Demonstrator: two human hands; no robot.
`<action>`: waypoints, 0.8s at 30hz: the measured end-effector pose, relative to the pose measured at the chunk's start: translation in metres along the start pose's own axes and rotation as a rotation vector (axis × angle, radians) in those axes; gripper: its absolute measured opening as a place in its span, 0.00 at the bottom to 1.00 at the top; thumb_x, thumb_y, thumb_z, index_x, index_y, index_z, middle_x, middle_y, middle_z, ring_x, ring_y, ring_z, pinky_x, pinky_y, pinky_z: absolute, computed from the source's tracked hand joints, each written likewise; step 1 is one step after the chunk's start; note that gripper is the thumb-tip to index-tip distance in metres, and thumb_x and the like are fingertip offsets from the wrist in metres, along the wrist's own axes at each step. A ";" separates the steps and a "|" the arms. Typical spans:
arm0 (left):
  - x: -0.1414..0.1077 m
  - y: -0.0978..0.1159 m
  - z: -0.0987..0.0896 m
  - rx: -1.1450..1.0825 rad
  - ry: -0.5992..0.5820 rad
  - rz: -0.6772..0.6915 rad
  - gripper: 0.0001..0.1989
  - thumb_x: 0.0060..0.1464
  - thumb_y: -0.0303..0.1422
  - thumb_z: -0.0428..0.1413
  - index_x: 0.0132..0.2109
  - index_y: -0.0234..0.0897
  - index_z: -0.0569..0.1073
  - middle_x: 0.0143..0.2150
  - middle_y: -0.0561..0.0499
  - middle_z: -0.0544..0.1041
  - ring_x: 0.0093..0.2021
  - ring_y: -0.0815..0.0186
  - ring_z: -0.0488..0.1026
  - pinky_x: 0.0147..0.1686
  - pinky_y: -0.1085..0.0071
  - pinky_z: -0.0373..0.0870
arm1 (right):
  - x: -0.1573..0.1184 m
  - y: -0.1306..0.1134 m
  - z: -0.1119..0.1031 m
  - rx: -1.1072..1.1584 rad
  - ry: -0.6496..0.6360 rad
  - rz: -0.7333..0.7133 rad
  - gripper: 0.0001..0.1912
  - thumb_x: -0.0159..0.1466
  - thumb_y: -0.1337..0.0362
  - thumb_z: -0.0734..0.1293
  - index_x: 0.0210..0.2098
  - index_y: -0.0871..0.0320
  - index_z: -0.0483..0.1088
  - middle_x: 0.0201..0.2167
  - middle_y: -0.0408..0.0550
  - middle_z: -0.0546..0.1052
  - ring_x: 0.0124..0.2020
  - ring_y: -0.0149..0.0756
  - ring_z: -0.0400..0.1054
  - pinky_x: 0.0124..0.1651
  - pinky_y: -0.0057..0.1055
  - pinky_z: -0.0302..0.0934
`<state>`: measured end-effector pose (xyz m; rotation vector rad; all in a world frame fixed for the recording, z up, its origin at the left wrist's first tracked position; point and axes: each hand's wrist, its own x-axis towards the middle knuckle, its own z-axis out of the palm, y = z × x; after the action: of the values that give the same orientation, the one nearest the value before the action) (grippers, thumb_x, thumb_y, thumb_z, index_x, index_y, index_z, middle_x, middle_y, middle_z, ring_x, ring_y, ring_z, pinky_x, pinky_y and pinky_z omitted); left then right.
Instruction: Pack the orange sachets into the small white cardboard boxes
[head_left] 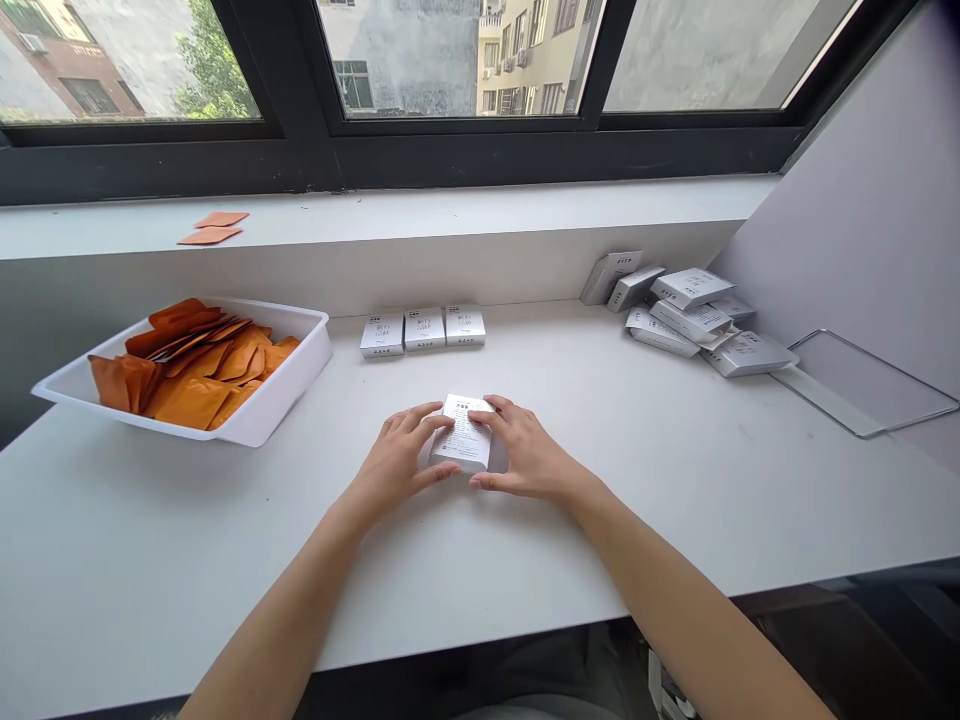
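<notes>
Nearest the camera, two bare forearms (697, 600) are stretched over the front edge of the white counter (457, 580). Near its middle, a printed white box (463, 440) is held between the left hand (409, 450) and the right hand (529, 450). The grip of each is narrow: fingertips are laid on the box's top and far end, and thumbs are set at its near end. Whether the box is slightly lifted cannot be told.

Along the back edge, left of the middle, three boxes (424, 328) are lined up side by side; these can be judged done. The held box seems to be part-way through handling. Towards the back right corner, a loose pile of boxes (691, 320) is heaped, apparently not yet dealt with.

By the back left corner, orange packets (206, 370) are kept in a white tray (292, 400); two paler packets (211, 236) are left on the sill (487, 210).
</notes>
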<state>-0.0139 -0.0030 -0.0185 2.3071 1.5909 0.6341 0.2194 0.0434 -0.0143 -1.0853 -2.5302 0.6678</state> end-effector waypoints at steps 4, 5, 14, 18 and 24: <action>-0.002 0.000 -0.002 -0.053 -0.095 -0.053 0.30 0.53 0.52 0.56 0.60 0.49 0.62 0.64 0.47 0.63 0.61 0.51 0.61 0.55 0.52 0.62 | -0.001 -0.001 -0.002 0.031 -0.037 0.030 0.45 0.51 0.39 0.70 0.62 0.50 0.56 0.65 0.58 0.53 0.63 0.58 0.52 0.60 0.55 0.53; -0.002 0.000 -0.003 -0.057 -0.115 -0.059 0.32 0.52 0.52 0.57 0.61 0.49 0.61 0.63 0.47 0.64 0.62 0.50 0.61 0.55 0.52 0.62 | -0.001 -0.001 -0.002 0.032 -0.038 0.033 0.45 0.51 0.40 0.70 0.62 0.50 0.56 0.65 0.58 0.52 0.64 0.58 0.51 0.61 0.56 0.53; 0.001 -0.001 -0.007 -0.093 -0.114 -0.057 0.28 0.56 0.50 0.54 0.61 0.48 0.64 0.54 0.48 0.74 0.53 0.55 0.71 0.50 0.58 0.68 | -0.001 -0.004 0.005 -0.039 0.028 0.012 0.48 0.48 0.40 0.72 0.61 0.52 0.56 0.64 0.61 0.54 0.62 0.59 0.54 0.59 0.56 0.53; 0.001 -0.002 -0.006 -0.095 -0.110 -0.032 0.30 0.55 0.51 0.54 0.62 0.48 0.64 0.54 0.48 0.74 0.51 0.56 0.72 0.46 0.62 0.70 | -0.001 -0.007 0.008 -0.059 0.047 0.021 0.43 0.52 0.42 0.70 0.61 0.54 0.57 0.63 0.62 0.54 0.61 0.58 0.55 0.59 0.56 0.53; 0.003 0.001 -0.004 -0.054 -0.041 -0.044 0.25 0.57 0.51 0.52 0.58 0.49 0.68 0.50 0.49 0.76 0.47 0.58 0.74 0.41 0.65 0.72 | -0.001 -0.008 0.006 -0.033 0.060 0.037 0.36 0.56 0.45 0.68 0.59 0.52 0.58 0.63 0.59 0.56 0.60 0.55 0.57 0.59 0.54 0.55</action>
<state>-0.0146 -0.0008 -0.0138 2.2253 1.5819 0.6080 0.2121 0.0361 -0.0155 -1.1480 -2.4846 0.5954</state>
